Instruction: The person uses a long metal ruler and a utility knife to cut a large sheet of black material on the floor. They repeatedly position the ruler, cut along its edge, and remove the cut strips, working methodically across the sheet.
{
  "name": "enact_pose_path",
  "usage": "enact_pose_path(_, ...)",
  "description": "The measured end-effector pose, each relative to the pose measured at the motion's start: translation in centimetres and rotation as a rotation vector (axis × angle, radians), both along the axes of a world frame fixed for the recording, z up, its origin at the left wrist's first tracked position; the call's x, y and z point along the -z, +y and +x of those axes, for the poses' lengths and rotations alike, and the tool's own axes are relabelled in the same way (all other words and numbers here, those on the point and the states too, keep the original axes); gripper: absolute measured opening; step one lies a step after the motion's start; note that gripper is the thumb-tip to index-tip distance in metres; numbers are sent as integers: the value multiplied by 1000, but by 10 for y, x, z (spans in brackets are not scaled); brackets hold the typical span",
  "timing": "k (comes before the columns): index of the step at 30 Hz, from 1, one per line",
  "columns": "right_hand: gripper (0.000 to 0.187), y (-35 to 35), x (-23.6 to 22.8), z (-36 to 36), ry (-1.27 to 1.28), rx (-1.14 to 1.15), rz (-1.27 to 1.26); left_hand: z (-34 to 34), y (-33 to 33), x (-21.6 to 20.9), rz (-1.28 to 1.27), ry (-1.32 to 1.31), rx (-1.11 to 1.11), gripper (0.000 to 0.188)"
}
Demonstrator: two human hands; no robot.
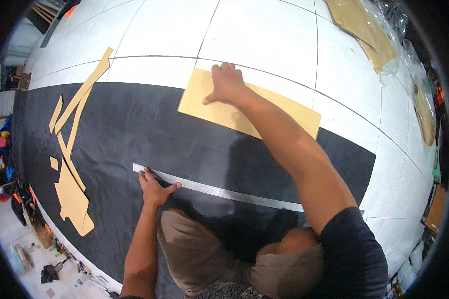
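Plainly flat, a pale-yellow rectangular sheet [279, 110] lies partly over a black sheet [184, 144], the right hand [227, 85] across the yellow one's far edge, whether gripping I cannot tell; nearer, the left hand [155, 190], splayed, touches a silvery strip [224, 193].

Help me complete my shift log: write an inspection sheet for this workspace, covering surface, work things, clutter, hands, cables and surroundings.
Surface: black sheet over a white surface marked with dark grid lines.
Work things: silvery straightedge lying on the black sheet; tan rectangular panel partly overlapping its far edge.
Clutter: tan cut pieces on the left, some overlapping; small mixed items, including a crumpled black item, at lower left.
Hands: left hand at the straightedge's left end; right hand on the tan panel.
Cables: nothing seen clearly enough to call one.
Surroundings: tan sheets with clear plastic, upper right.
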State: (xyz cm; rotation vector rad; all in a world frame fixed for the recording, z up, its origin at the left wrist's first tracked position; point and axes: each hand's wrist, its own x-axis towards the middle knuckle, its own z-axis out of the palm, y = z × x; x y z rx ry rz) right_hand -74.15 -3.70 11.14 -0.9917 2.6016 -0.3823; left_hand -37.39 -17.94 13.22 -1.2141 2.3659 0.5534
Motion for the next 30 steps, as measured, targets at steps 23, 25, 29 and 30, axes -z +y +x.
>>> enact_pose_path(23,47,257,-85,-45,-155,28,25,10,-26,29,26,-53,75,150)
enact_pose_path(25,46,305,-92,-59,-122,-14,228,20,-36,40,-42,-7,49,145)
enact_pose_path(29,44,426,-71,-39,-256,13,437,23,-39,45,-63,60,52,140)
enact_pose_path(30,44,466,-62,-24,-243,34,411,20,-36,48,-42,78,66,140)
